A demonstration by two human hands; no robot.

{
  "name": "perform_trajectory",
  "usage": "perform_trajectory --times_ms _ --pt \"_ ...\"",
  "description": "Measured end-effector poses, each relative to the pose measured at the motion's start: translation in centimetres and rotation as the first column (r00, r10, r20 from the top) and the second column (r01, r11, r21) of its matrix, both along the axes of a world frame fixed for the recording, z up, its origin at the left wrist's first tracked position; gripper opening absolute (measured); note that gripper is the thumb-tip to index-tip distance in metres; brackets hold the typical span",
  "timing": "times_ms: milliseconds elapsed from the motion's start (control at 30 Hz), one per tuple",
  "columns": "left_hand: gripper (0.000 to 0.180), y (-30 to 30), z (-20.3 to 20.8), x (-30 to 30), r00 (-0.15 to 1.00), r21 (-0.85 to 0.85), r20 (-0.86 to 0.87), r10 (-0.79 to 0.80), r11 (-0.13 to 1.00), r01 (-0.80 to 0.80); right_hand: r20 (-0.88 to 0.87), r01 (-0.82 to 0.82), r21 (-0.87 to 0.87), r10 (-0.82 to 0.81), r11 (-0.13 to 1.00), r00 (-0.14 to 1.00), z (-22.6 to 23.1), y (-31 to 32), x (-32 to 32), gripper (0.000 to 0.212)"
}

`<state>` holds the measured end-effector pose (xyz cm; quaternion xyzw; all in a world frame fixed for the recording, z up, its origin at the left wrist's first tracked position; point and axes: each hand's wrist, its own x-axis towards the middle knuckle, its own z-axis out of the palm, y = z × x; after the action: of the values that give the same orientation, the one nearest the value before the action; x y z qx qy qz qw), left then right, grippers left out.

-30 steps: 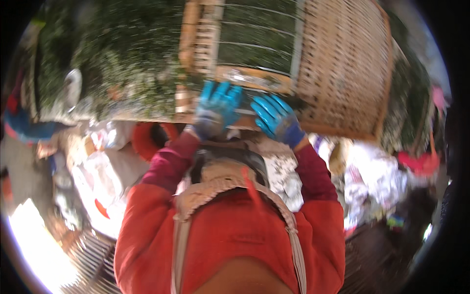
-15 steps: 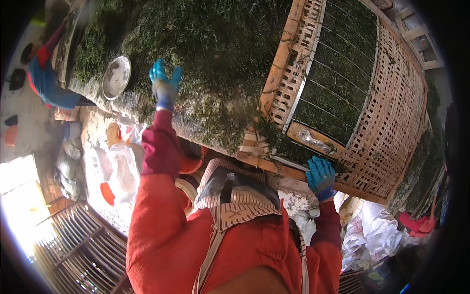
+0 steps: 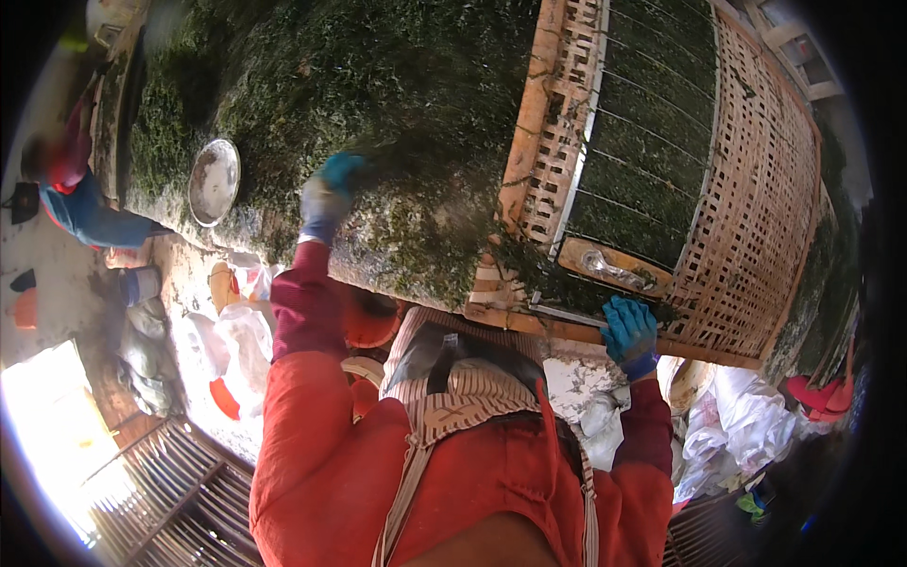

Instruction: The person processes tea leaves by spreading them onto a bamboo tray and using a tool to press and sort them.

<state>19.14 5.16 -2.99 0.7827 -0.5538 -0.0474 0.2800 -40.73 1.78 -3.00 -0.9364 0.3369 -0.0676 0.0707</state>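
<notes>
My left hand [image 3: 328,197], in a blue and grey glove, is over the near part of a broad heap of dark green stringy plant matter [image 3: 283,76], which looks like seaweed. Motion smears its fingers, so what they hold, if anything, is hidden. My right hand [image 3: 629,336], gloved alike, curls its fingers over the near end of a metal-edged frame [image 3: 578,186]. Green strands fill the frame, split by several thin crossbars. A wooden end piece [image 3: 576,253] with clear plastic on it crosses the frame near that hand. Beneath lies a woven bamboo mat [image 3: 761,180] with wooden edges.
A round metal bowl [image 3: 214,182] sits on the heap's left side. At the far left, a person in blue and red [image 3: 80,203] bends at the table. White plastic bags [image 3: 746,416] and an orange-red bucket [image 3: 367,321] are below the table's near edge.
My left hand's spread fingers have turned to the right and blurred. My right hand stays at the frame's near end. The whole view has shifted slightly.
</notes>
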Motion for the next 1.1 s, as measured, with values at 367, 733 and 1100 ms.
perform_trajectory --times_ms 367,733,1100 --pt "0.027 5.3 11.0 3.7 0.916 -0.445 -0.401 0.016 0.871 -0.210 0.130 -0.068 -0.021 0.070 0.997 0.989 0.9 -0.5 0.1 0.044" --pt "0.033 5.0 22.5 -3.4 0.990 -0.431 0.128 -0.064 0.895 0.113 0.378 -0.085 0.009 0.075 0.996 0.923 1.5 0.0 0.0 0.038" --pt "0.025 -1.7 16.4 -31.5 0.363 -0.657 -0.500 -0.786 0.617 0.433 0.736 0.457 -0.001 -0.309 0.889 0.602 1.0 2.0 -3.7 0.034"
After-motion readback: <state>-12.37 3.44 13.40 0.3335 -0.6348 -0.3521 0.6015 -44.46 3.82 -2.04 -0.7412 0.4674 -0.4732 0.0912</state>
